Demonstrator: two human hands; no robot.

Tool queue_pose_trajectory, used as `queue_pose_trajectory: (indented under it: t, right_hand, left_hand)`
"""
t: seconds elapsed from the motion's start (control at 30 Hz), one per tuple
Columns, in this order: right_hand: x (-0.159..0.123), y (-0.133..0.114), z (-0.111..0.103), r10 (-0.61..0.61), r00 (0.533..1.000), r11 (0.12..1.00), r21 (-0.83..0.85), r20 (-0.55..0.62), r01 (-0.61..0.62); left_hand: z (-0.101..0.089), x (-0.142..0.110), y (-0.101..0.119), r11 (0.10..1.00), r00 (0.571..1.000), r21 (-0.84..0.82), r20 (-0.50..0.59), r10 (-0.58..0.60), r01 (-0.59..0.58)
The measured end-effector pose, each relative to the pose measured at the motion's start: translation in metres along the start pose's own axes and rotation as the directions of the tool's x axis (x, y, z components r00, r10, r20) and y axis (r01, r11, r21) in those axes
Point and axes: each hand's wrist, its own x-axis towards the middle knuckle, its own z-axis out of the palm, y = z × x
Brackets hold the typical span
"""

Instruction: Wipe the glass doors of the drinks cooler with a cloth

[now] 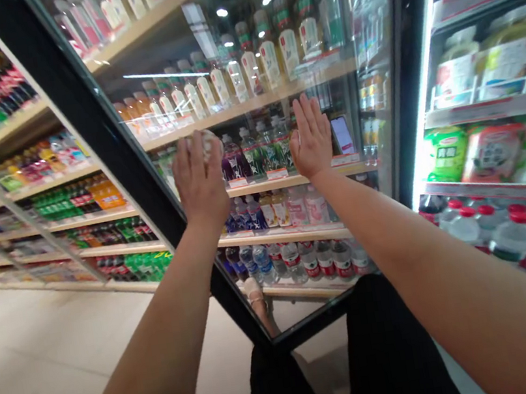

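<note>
In front of me is a glass door (pixel 292 309) with a black frame, swung out from a lit cooler. My left hand (pixel 200 183) presses a crumpled white cloth (pixel 214 146) to the glass; the palm side and most of the cloth are hidden. Further right, my right hand (pixel 311 138) lies against the same pane with its fingers stretched out, holding nothing. Rows of bottles (pixel 279 145) on shelves show through or in the glass around both hands.
On the right, cooler shelves (pixel 487 109) hold bottles and large red-capped water jugs (pixel 515 232). Store shelves (pixel 74 222) with soft drinks run along the left. The door's black frame (pixel 120 139) slants between them, above a pale tiled floor (pixel 36 369).
</note>
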Motion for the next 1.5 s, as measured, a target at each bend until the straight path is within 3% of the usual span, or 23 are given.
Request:
queue_pose_trajectory:
  t: [0.07,0.13,0.27,0.33,0.47,0.53,0.63,0.7,0.8,0.87,0.97,1.07,1.1,1.2,1.3,1.43,1.5]
  right_hand:
    - [0.000,0.001,0.001,-0.002,1.000,1.000,0.016,-0.012,0.002]
    - [0.000,0.002,0.002,-0.005,1.000,0.999,0.033,-0.024,0.006]
    - [0.000,0.002,0.000,-0.004,1.000,0.999,0.032,-0.007,0.004]
    - [0.000,0.001,-0.003,0.003,1.000,1.000,0.024,0.016,-0.004]
    - [0.001,0.000,-0.005,0.016,0.999,1.000,0.005,0.030,-0.016]
    - [0.001,0.000,-0.006,0.012,1.000,1.000,0.006,0.025,-0.013]
    - [0.000,0.002,-0.005,-0.007,1.000,1.000,0.030,-0.001,0.007]
    - [-0.001,0.002,-0.005,-0.016,1.000,0.998,0.054,-0.022,0.017]
    - [-0.002,0.003,-0.004,-0.014,0.999,0.997,0.078,-0.033,0.017]
    - [-0.002,0.003,-0.004,-0.010,0.999,0.997,0.080,-0.034,0.012]
    - [-0.002,0.004,-0.003,-0.015,0.999,0.998,0.062,-0.049,0.018]
    - [-0.001,0.006,-0.001,-0.033,0.997,0.999,0.039,-0.070,0.036]
    - [-0.001,0.007,0.000,-0.037,0.996,0.999,0.037,-0.078,0.040]
    - [-0.001,0.008,0.003,-0.041,0.994,0.998,0.041,-0.097,0.045]
    - [0.000,0.008,0.002,-0.041,0.996,0.998,0.045,-0.075,0.044]
    - [-0.001,0.006,-0.003,-0.031,0.999,0.999,0.031,-0.037,0.032]
    - [-0.002,0.006,-0.004,-0.032,0.999,0.999,0.025,-0.037,0.033]
  left_hand:
    - [-0.001,0.005,-0.004,0.999,0.999,0.018,-0.033,-0.029,0.030]
    - [0.001,-0.001,0.005,1.000,0.999,0.014,-0.026,0.027,-0.026]
    - [0.002,-0.013,0.022,0.963,0.949,-0.061,0.164,0.271,-0.264]
    - [-0.001,-0.005,0.018,0.975,0.961,-0.045,0.166,0.221,-0.217]
    - [-0.005,0.009,0.013,0.999,0.999,0.041,0.034,0.031,-0.032]
    - [-0.002,0.002,0.021,0.997,0.997,0.019,0.025,0.070,-0.070]
    - [0.000,-0.012,0.034,0.961,0.950,-0.053,0.147,0.276,-0.271]
    - [0.000,-0.011,0.033,0.957,0.938,-0.057,0.190,0.291,-0.286]
    - [-0.002,0.000,0.024,0.994,0.992,0.000,0.071,0.106,-0.107]
    - [-0.002,0.003,0.025,0.999,1.000,0.031,-0.006,0.024,-0.023]
    - [-0.001,-0.007,0.037,0.992,0.989,0.000,0.076,0.128,-0.128]
    - [-0.002,-0.013,0.042,0.949,0.923,-0.084,0.221,0.314,-0.303]
    - [-0.003,-0.012,0.039,0.950,0.923,-0.071,0.222,0.313,-0.305]
    - [-0.006,-0.003,0.027,0.984,0.979,0.011,0.102,0.175,-0.177]
    - [-0.004,-0.005,0.028,0.993,0.993,0.030,0.002,0.117,-0.117]
    - [-0.003,-0.023,0.045,0.969,0.963,-0.013,0.109,0.247,-0.247]
    - [-0.004,-0.023,0.045,0.967,0.954,-0.055,0.156,0.255,-0.250]
